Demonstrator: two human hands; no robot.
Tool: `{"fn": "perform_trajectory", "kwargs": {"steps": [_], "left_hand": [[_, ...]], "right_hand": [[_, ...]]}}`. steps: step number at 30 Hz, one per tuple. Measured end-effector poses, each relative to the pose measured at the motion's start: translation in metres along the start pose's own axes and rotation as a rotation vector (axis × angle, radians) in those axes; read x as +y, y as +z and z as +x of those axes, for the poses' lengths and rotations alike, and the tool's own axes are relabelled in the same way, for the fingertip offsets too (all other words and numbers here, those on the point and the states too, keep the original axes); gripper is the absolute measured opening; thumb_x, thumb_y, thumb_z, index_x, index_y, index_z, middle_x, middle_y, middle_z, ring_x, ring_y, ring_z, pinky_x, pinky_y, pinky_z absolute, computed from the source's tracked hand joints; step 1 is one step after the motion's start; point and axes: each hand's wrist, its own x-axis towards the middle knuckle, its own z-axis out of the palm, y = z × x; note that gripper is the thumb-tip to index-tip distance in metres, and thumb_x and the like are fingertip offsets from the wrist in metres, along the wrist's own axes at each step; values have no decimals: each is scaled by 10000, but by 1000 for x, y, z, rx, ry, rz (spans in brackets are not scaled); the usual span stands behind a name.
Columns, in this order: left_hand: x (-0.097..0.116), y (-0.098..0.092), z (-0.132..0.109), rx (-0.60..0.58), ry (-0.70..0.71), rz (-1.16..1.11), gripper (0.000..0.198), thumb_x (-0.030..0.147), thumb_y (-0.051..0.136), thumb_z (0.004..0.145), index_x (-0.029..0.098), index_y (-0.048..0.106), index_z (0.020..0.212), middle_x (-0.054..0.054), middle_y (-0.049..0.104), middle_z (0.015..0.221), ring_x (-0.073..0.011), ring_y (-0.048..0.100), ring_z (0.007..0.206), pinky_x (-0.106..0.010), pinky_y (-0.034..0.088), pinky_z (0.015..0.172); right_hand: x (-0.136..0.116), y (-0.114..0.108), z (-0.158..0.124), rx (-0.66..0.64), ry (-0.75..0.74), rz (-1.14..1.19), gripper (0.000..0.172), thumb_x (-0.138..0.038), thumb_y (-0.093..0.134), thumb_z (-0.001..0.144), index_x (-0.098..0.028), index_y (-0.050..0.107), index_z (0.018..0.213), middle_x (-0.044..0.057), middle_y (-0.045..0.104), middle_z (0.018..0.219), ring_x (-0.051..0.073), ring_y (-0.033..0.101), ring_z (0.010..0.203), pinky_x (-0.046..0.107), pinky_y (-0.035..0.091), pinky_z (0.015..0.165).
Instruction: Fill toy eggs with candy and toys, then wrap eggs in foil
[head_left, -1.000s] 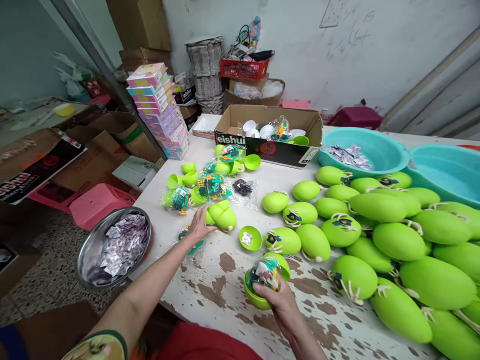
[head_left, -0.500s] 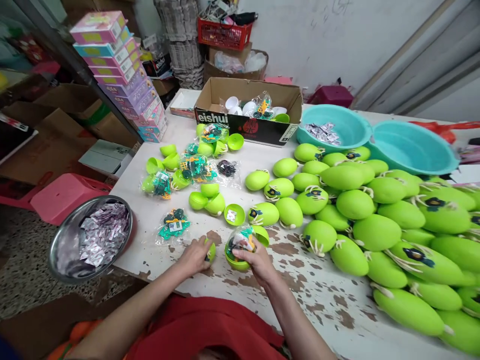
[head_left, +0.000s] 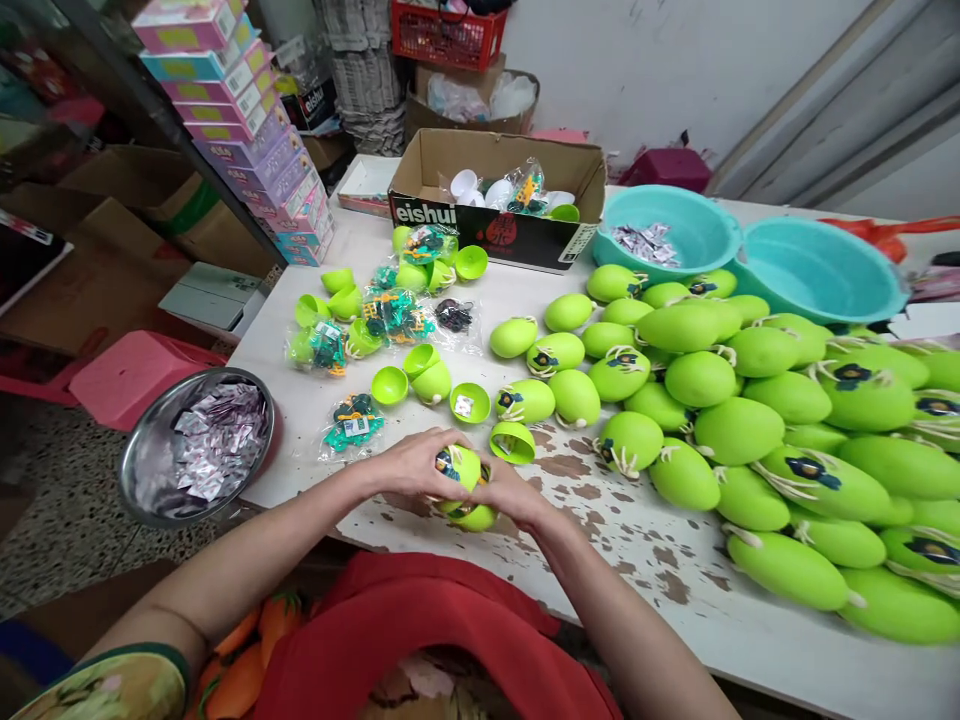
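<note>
My left hand (head_left: pixel 420 464) grips a lime-green plastic egg half (head_left: pixel 466 464) with a dark eye-like print. Close against it, my right hand (head_left: pixel 508 490) grips the lower green egg half (head_left: pixel 478 518). The two halves are tilted together near the table's front edge, and a gap seems to show between them. What lies inside is mostly hidden by my fingers. Just beyond stand an open half shell (head_left: pixel 512 443) and another half shell (head_left: pixel 471 403) with a small white packet in it. Left of my hands lies a clear bag of teal and orange toy parts (head_left: pixel 352 424).
Many closed green eggs (head_left: pixel 739 418) cover the table's right side. Teal basins (head_left: pixel 821 275) and a cardboard box (head_left: pixel 495 235) stand behind. A metal bowl of sachets (head_left: pixel 214 440) is at the left edge, near stacked pink and purple boxes (head_left: pixel 240 130). More bagged parts (head_left: pixel 397 315) lie mid-table.
My left hand has lifted the printed egg half off the table and brought it right, against the half in my right hand. The bagged parts there are now mostly covered.
</note>
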Motion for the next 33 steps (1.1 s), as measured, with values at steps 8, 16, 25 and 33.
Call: {"fn": "perform_trajectory", "kwargs": {"steps": [8, 16, 25, 33], "left_hand": [[4, -2, -11, 73, -260, -535, 486, 467, 619, 788, 244, 485, 1199, 23, 581, 850, -150, 557, 673, -249, 443, 586], [31, -2, -13, 30, -151, -180, 485, 448, 666, 765, 240, 522, 1178, 23, 594, 888, -171, 548, 784, -256, 429, 669], [28, 7, -17, 101, 130, -108, 539, 325, 738, 716, 241, 556, 1215, -59, 560, 1222, -239, 544, 1119, -379, 418, 990], [30, 9, -19, 38, -131, -351, 628, 424, 731, 727, 245, 501, 1283, -8, 604, 969, -184, 582, 816, -296, 494, 709]], "right_hand": [[16, 3, -14, 65, -119, 496, 849, -290, 898, 508, -240, 503, 1258, 53, 648, 1129, 233, 631, 977, 348, 523, 833], [-1, 0, -39, 175, -184, 167, 850, -416, 890, 573, -231, 475, 1291, 44, 639, 1087, 242, 622, 944, 340, 528, 788], [0, -11, -46, -69, -90, 469, 899, -479, 840, 644, -275, 404, 1403, 106, 556, 1295, 298, 604, 1091, 415, 545, 824], [-14, -14, -45, 77, -154, 217, 829, -342, 914, 538, -249, 500, 1250, 23, 641, 1060, 216, 625, 904, 320, 534, 749]]}}
